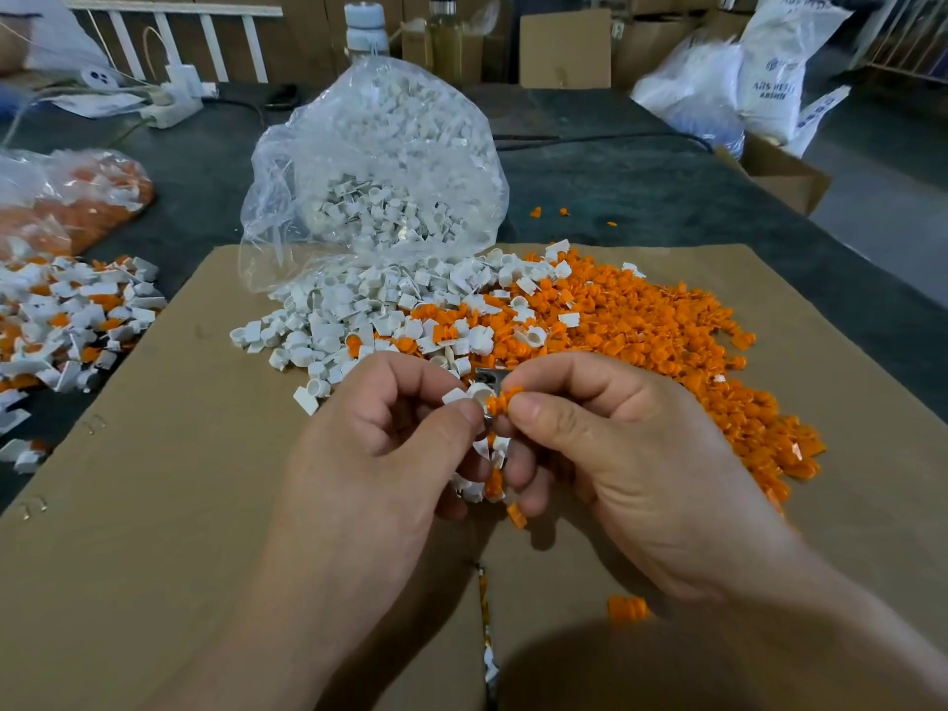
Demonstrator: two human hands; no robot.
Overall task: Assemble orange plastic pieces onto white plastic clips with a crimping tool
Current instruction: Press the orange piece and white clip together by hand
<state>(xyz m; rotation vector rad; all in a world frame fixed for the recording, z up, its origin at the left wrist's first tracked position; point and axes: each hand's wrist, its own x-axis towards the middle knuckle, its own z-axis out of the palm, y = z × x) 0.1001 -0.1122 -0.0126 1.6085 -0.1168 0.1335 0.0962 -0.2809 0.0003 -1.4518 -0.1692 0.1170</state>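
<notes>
At frame centre, the left hand (395, 433) pinches a small white plastic clip (474, 393). The right hand (605, 443) pinches a ribbed orange plastic piece (500, 402), touching the clip's right side.

At centre, left hand (390, 433) pinched white clip (477, 392) with thumb and forefinger; right hand (605, 454) pinched orange piece (500, 402), touching clip. Small metal part (487, 376) showed between hands, kind unclear. Both hands over cardboard sheet (179, 505) on counter (641, 187). Beyond: clear bag (374, 161) spilling white pile (328, 320), orange pile (641, 325) touching it on right. Mixed pile (66, 320) at left edge.
</notes>
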